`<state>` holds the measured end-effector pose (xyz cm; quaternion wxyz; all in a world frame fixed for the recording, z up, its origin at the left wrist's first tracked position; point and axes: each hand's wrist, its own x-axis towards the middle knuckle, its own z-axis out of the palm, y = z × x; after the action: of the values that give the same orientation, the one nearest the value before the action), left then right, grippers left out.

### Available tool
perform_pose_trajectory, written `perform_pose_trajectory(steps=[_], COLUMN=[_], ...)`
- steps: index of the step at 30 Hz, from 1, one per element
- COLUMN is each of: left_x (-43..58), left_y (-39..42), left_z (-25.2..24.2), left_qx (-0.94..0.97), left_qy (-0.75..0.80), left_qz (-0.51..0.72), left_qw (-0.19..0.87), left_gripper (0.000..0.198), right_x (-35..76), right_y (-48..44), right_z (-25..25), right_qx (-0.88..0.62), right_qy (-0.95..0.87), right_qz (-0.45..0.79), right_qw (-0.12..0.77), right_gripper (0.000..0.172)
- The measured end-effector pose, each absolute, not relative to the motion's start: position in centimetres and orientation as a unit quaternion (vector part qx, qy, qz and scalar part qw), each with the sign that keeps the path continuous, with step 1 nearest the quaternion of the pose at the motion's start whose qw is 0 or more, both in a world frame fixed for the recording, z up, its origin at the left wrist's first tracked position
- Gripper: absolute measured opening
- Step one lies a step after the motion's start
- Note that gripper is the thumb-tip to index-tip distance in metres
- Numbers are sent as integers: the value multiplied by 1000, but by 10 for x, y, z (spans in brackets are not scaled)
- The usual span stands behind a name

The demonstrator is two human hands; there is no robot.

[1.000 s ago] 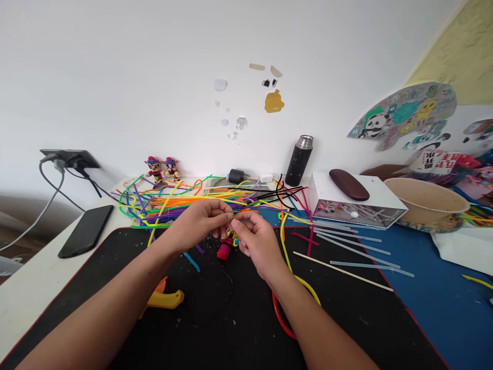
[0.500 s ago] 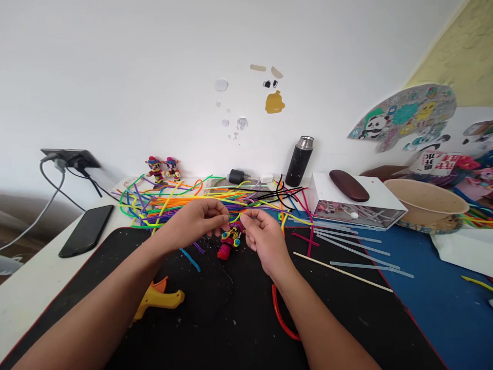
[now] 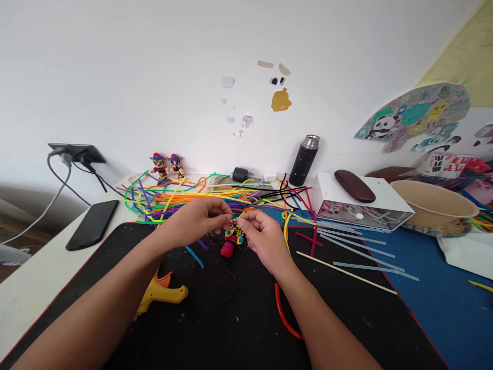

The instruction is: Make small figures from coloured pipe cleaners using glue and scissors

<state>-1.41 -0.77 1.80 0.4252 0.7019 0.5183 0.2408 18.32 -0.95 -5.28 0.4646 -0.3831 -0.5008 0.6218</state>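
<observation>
A small pipe-cleaner doll [image 3: 228,247] in pink, yellow and blue stands on the black mat, just below and between my hands. My left hand [image 3: 204,217] is closed in a pinch at the doll's upper left. Close to it, my right hand [image 3: 265,237] pinches at the upper right, thumb and index finger nearly meeting the left fingertips. Whatever the fingertips grip is too small to make out, and they partly cover the doll's head. Behind the hands spreads a pile of coloured pipe cleaners [image 3: 185,199].
A yellow glue gun [image 3: 165,294] lies by my left forearm, a red curved strip [image 3: 284,319] by the right. Glue sticks [image 3: 362,246] and a wooden stick [image 3: 346,273] lie rightward. Behind stand two finished dolls [image 3: 167,165], a black flask [image 3: 304,162] and a white box [image 3: 379,191].
My fingertips have drawn closer together above the doll. The whole view has shifted slightly, so the things on the table appear a little further right.
</observation>
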Motion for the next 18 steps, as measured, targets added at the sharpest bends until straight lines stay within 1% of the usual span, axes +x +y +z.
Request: perform_pose_trajectory(steps=[6,12,18], left_x=[-16,-15,-19], left_y=[-9,-11,-13], left_z=[23,28,32], left_qx=[714,731,770], left_qy=[536,534,512], left_qz=[206,172,127], left_qw=[400,389,360], left_gripper=[22,22,20], right_x=[183,183,183], right_y=[-9,-8,-9], right_z=[-56,-59,-59], right_qx=[-386,-397,-408], right_qy=[-503,-534,-558], right_qz=[628,601,592], right_qw=[452,443,414], right_gripper=[33,34,32])
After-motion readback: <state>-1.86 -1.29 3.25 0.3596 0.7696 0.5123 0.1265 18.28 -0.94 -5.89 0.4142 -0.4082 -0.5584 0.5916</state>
